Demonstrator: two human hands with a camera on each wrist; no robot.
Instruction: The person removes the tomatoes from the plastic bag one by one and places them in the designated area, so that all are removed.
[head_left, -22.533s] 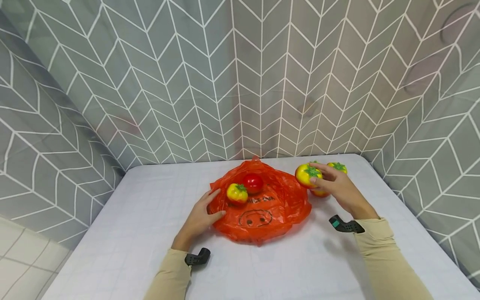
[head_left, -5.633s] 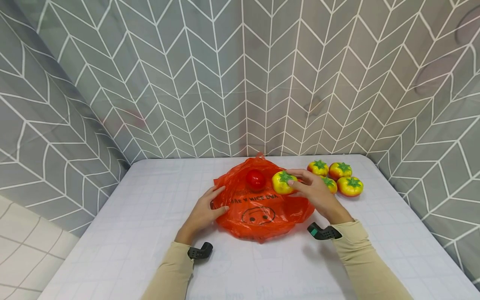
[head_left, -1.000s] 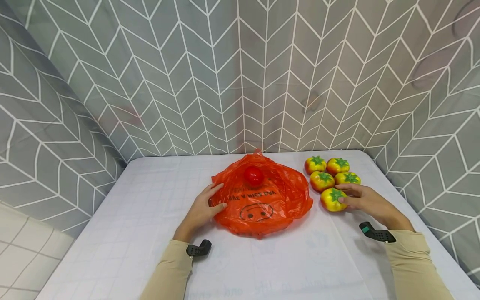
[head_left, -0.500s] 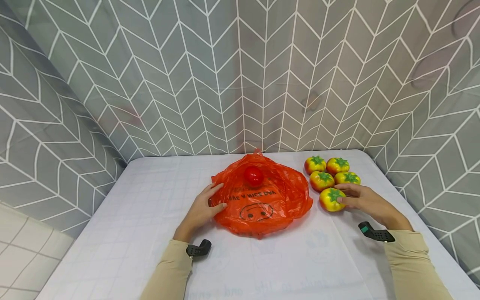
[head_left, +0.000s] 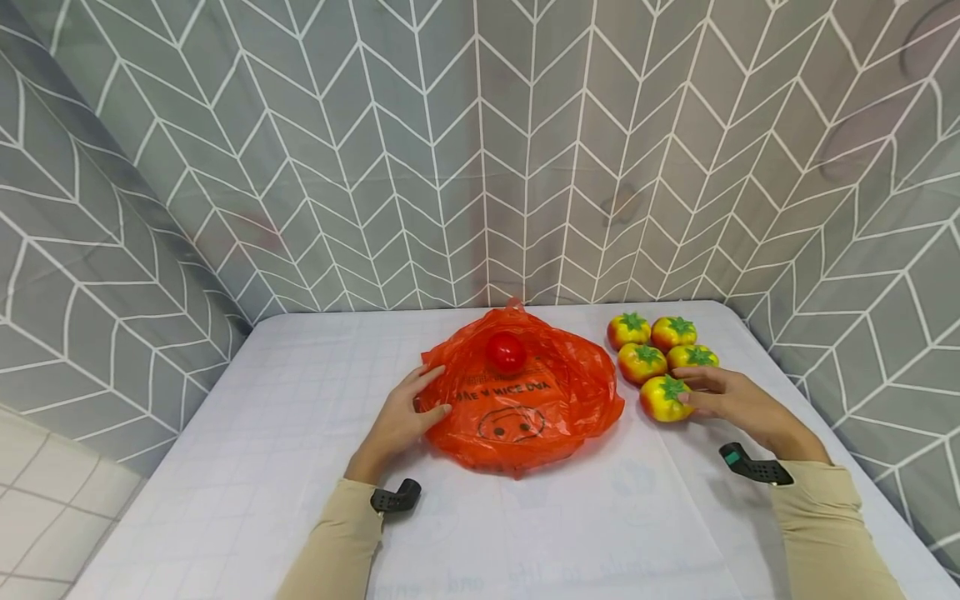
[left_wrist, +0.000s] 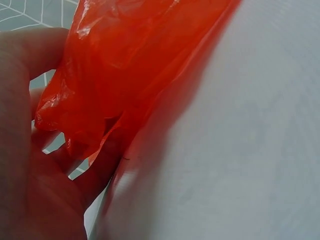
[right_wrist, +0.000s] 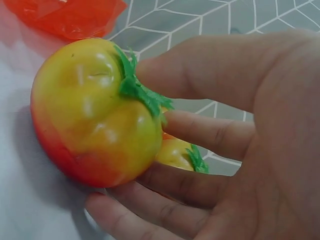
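Note:
My left hand (head_left: pixel 400 421) holds the left edge of a red plastic bag (head_left: pixel 517 425); in the left wrist view, thumb and fingers lie on either side of the thin film (left_wrist: pixel 135 55). Inside the bag's opening sits a smooth, shiny red tomato-like ball (head_left: pixel 507 352). Over on the right, my right hand (head_left: pixel 738 408) grips a yellow-and-red toy tomato (head_left: pixel 663 399) low at the table. Its thumb presses by the green leafy top (right_wrist: pixel 135 85), while the other fingers curl behind and beneath the fruit (right_wrist: pixel 90 120).
Several similar toy tomatoes (head_left: pixel 642 363) cluster just behind the held one, near the back right of the white-covered table (head_left: pixel 255 433). A grey patterned curtain (head_left: pixel 480 167) rises behind the table and at both sides.
Since the earliest frame, a yellow-red tomato has left the bag; the right hand moved one from over the bag to the cluster's front. Over the last second, both hands have hardly moved.

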